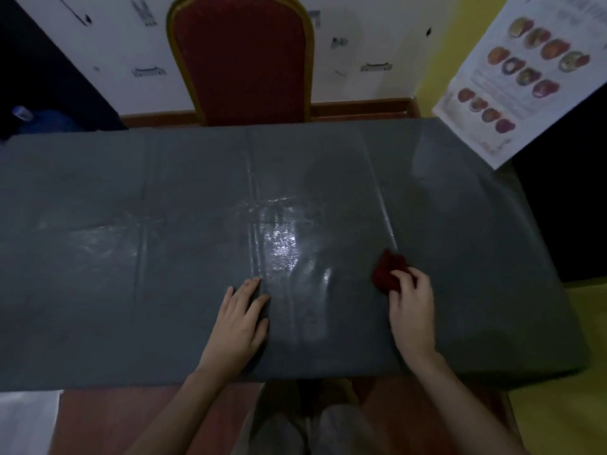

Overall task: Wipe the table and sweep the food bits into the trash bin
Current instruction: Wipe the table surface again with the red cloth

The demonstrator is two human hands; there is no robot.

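Cloth (389,272), dark red and bunched up, sits on the grey tabletop (131,192) under the fingers (402,280) of the right hand (410,307). Those fingers curl over its near edge and grip it, while most of the fabric sticks out beyond the fingertips, toward the far side and a little leftward. It lies near the front edge, right of centre, just past a crease in the grey covering.

Left hand (241,318) lies flat on the tabletop with its fingers straight and slightly spread, pressing the covering and holding nothing. It is well apart from the cloth, with a shiny, wet-looking patch (284,244) between and just beyond the two hands.

Farther out, a red chair (241,60) with a gold frame stands against the far edge. A poster (522,73) showing pictures of food hangs at the far right corner, against a yellow wall. At the far left, something blue (49,121) shows in the dark, too dim to make out. Below the front edge, the person's knees (312,428) show over a reddish floor.
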